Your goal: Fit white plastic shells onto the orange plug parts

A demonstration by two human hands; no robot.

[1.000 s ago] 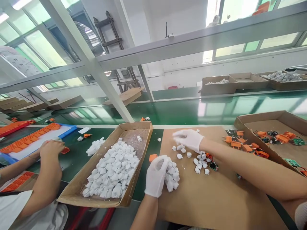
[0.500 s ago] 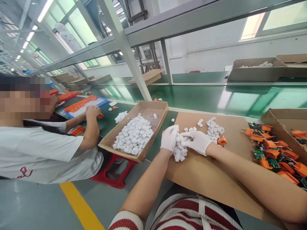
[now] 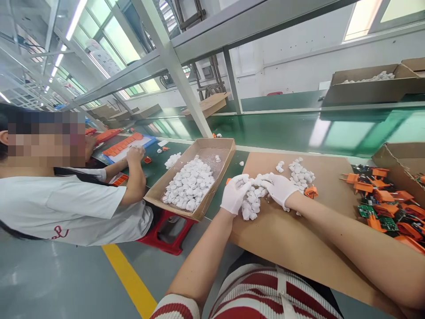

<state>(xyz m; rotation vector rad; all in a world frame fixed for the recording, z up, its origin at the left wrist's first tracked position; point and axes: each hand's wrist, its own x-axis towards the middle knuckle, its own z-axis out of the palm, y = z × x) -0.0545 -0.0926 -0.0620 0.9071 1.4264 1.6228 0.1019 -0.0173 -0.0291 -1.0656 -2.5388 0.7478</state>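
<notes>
Both my hands wear white gloves and are at a heap of small white lumpy pieces (image 3: pixel 251 207) on a brown cardboard sheet (image 3: pixel 285 239). My left hand (image 3: pixel 234 195) is at the heap's left side, its fingers bent together towards the pieces; whatever is between the fingertips is hidden. Across from it, my right hand (image 3: pixel 281 190) curls its fingers over white pieces at the heap's upper right. Glove and pieces blend in colour there. A second white pile (image 3: pixel 301 173) lies beyond the right hand, with an orange plug-like part (image 3: pixel 311 192) beside it.
A cardboard tray (image 3: pixel 224 170) of white pieces stands to the left. Orange parts with green circuit boards (image 3: pixel 387 208) are heaped on the right, near a cardboard box (image 3: pixel 395 155). A co-worker (image 3: pixel 83 199) sits at the left. A metal frame post (image 3: pixel 186 84) rises behind the tray.
My hands have moved slightly apart, the right one shifting up and right over the heap. More white pieces show between them. The view has turned a little.
</notes>
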